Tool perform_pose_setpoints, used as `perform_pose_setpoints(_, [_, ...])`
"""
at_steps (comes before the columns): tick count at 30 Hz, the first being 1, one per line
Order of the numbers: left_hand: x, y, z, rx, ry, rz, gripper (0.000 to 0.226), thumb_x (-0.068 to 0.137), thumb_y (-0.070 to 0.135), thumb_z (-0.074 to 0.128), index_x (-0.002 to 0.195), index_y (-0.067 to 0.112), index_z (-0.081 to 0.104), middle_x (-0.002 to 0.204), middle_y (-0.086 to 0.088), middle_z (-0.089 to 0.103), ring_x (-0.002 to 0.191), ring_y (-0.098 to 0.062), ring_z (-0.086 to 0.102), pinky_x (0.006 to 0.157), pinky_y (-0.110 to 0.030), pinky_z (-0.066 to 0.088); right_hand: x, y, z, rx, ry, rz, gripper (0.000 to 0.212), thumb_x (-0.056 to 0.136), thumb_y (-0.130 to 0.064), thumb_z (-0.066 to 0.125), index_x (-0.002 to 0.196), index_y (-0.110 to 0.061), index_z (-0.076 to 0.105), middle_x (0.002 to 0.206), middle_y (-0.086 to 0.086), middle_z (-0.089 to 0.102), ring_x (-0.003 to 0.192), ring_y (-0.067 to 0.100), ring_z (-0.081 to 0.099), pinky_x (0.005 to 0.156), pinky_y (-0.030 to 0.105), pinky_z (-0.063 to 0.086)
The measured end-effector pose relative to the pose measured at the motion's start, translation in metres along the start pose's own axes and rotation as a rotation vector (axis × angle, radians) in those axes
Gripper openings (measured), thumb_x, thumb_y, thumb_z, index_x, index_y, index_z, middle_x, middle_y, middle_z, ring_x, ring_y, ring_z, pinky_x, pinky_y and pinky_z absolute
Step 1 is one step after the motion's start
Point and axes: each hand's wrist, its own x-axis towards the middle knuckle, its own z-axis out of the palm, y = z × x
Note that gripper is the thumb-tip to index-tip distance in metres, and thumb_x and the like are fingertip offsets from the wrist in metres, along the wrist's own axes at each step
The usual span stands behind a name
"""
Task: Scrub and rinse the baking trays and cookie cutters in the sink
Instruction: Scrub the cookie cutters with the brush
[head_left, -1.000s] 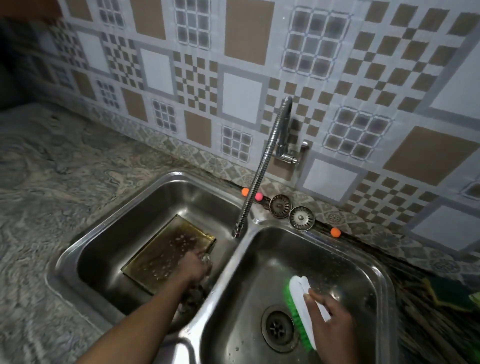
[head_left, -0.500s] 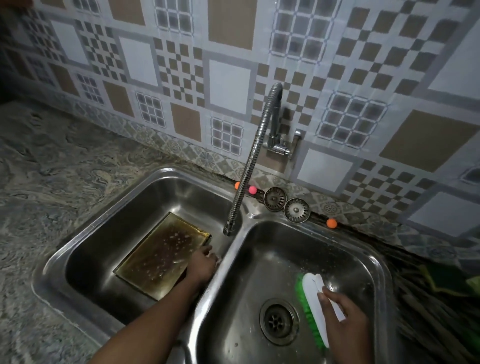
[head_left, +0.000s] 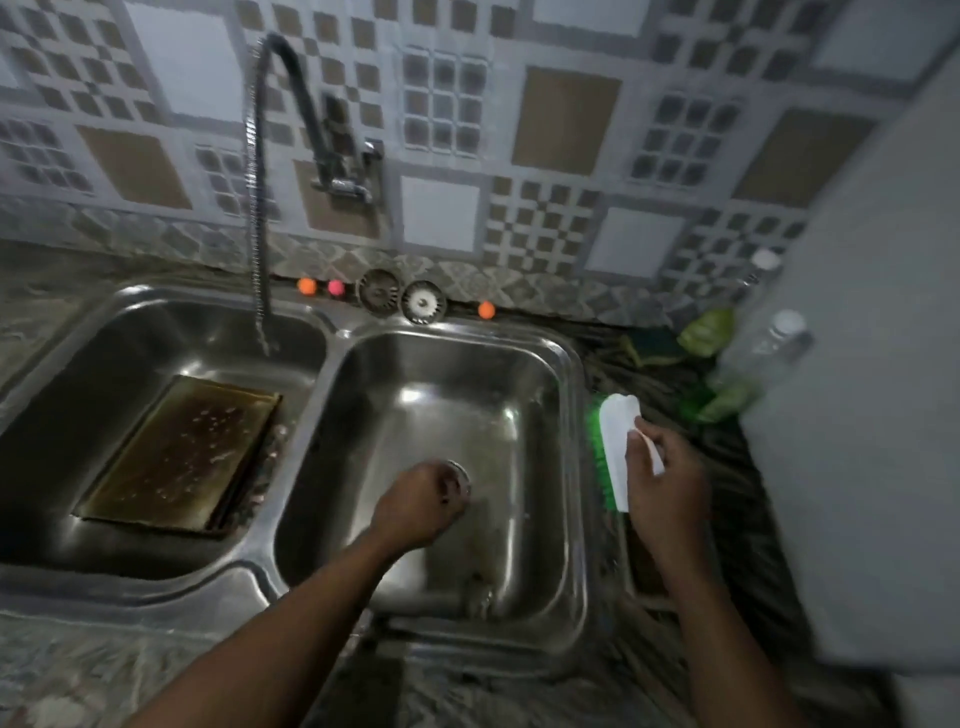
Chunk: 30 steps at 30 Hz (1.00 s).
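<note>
A brown, stained baking tray lies flat in the left sink basin, wet with droplets. Small dark pieces lie along its right edge; I cannot tell what they are. My left hand hangs low in the right basin over the drain, fingers curled. What it holds, if anything, is hidden. My right hand grips a white scrub brush with green bristles, above the counter just right of the right basin.
A flexible tap hangs over the left basin. Two metal strainers and small orange and pink balls sit along the back ledge. A clear bottle, green packets and a large white surface crowd the right side.
My left hand left the tray's right edge and crossed into the right basin over the drain. My right hand lifted the brush out of the right basin to the counter on the right.
</note>
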Motion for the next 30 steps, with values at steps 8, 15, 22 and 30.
perform_pose_setpoints(8, [-0.014, 0.004, 0.106, 0.338, -0.454, 0.019, 0.05, 0.074, 0.049, 0.064, 0.12, 0.033, 0.052, 0.12, -0.002, 0.056, 0.102, -0.023, 0.063, 0.083, -0.035, 0.053, -0.033, 0.068, -0.052, -0.174, -0.018, 0.148, 0.026, 0.095, -0.023, 0.058, 0.117, -0.013, 0.066, 0.12, 0.006, 0.066, 0.106, 0.013, 0.057, 0.086, 0.026, 0.044])
perform_pose_setpoints(15, [0.007, 0.0, 0.114, 0.452, -0.558, 0.045, 0.035, 0.084, 0.038, 0.06, 0.118, 0.03, 0.06, 0.12, -0.001, 0.063, 0.106, -0.024, 0.064, 0.081, -0.033, 0.05, -0.034, 0.09, -0.038, -0.25, -0.073, 0.246, 0.03, 0.095, -0.029, 0.056, 0.122, -0.016, 0.064, 0.125, 0.006, 0.064, 0.114, 0.022, 0.059, 0.087, 0.026, 0.044])
perform_pose_setpoints(22, [0.018, -0.006, 0.114, 0.364, -0.542, -0.002, 0.036, 0.073, 0.05, 0.056, 0.103, 0.03, 0.061, 0.11, 0.0, 0.059, 0.097, -0.024, 0.065, 0.077, -0.031, 0.049, -0.029, 0.091, -0.028, -0.288, -0.146, 0.18, 0.028, 0.095, -0.03, 0.057, 0.118, -0.018, 0.066, 0.118, -0.001, 0.068, 0.107, 0.016, 0.062, 0.084, 0.022, 0.044])
perform_pose_setpoints(30, [0.029, -0.012, 0.099, -0.127, -0.313, -0.124, 0.036, 0.064, 0.039, 0.055, 0.084, 0.015, 0.072, 0.086, -0.004, 0.074, 0.081, -0.02, 0.068, 0.07, -0.028, 0.052, -0.028, 0.088, -0.026, -0.275, -0.168, 0.177, 0.029, 0.094, -0.029, 0.057, 0.12, -0.017, 0.065, 0.119, 0.004, 0.067, 0.106, 0.017, 0.061, 0.084, 0.023, 0.043])
